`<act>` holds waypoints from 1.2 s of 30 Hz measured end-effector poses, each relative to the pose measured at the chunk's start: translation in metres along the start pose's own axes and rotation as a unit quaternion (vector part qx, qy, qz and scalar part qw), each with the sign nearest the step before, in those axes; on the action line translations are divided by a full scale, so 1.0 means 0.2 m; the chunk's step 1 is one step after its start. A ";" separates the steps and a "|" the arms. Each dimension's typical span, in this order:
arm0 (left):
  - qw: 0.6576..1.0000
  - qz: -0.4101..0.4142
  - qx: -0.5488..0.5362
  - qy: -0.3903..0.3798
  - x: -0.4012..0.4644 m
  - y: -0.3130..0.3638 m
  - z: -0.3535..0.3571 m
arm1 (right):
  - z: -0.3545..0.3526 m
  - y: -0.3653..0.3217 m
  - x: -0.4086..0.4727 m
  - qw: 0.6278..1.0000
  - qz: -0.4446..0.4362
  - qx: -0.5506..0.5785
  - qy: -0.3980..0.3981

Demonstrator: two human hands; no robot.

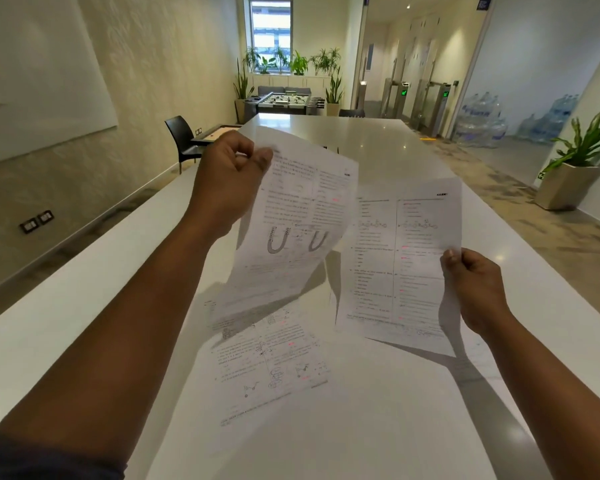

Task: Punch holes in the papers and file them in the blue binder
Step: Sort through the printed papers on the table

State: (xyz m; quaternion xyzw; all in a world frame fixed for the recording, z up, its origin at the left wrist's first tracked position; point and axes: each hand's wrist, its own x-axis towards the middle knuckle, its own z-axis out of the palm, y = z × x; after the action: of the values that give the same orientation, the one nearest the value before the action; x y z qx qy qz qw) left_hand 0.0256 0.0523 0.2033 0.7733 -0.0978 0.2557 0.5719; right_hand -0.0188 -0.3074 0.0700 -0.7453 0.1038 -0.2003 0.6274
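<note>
My left hand (pixel 227 181) pinches the top corner of a printed sheet with U-shaped drawings (pixel 291 216), which hangs in the air and curls downward. My right hand (pixel 473 289) pinches the right edge of a second printed sheet (pixel 399 265), held up to the right of the first. A third printed sheet (pixel 267 362) lies flat on the long white table (pixel 378 427) under the raised ones. No blue binder or hole punch is in view.
The table runs far ahead toward a foosball table (pixel 284 100) and plants by a window. A black chair (pixel 184 138) stands at the left side. A potted plant (pixel 572 174) and stacked water bottles (pixel 482 119) are to the right.
</note>
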 end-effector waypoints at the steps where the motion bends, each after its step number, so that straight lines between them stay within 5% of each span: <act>1: 1.000 -0.003 -0.024 -0.005 0.01 0.01 -0.01 | 0.00 -0.01 0.00 1.000 0.001 0.004 -0.007; 6: 0.984 -0.076 -0.160 -0.024 0.07 -0.02 0.01 | 0.01 -0.09 -0.03 0.996 0.019 0.058 -0.058; 14: 0.974 -0.189 -0.122 0.010 0.06 -0.21 0.12 | 0.06 -0.17 -0.05 0.973 0.069 0.166 -0.147; 20: 0.933 -0.293 -0.211 0.007 -0.04 -0.30 0.26 | 0.15 -0.17 -0.12 0.962 0.105 0.193 -0.165; 26: 0.931 -0.309 -0.196 0.005 -0.10 -0.34 0.32 | 0.21 -0.20 -0.19 0.969 0.091 0.116 -0.196; 32: 0.935 -0.297 -0.189 0.033 -0.13 -0.35 0.35 | 0.24 -0.18 -0.20 0.944 0.138 0.186 -0.234; 36: 0.936 -0.286 -0.197 0.052 -0.13 -0.32 0.34 | 0.23 -0.16 -0.18 0.965 0.070 0.110 -0.229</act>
State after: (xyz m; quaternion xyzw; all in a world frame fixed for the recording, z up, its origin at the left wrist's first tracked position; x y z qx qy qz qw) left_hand 0.0507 0.0053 0.1218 0.6260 0.1092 0.0968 0.7661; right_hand -0.0343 -0.2448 0.0898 -0.6887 -0.0129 0.0097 0.7249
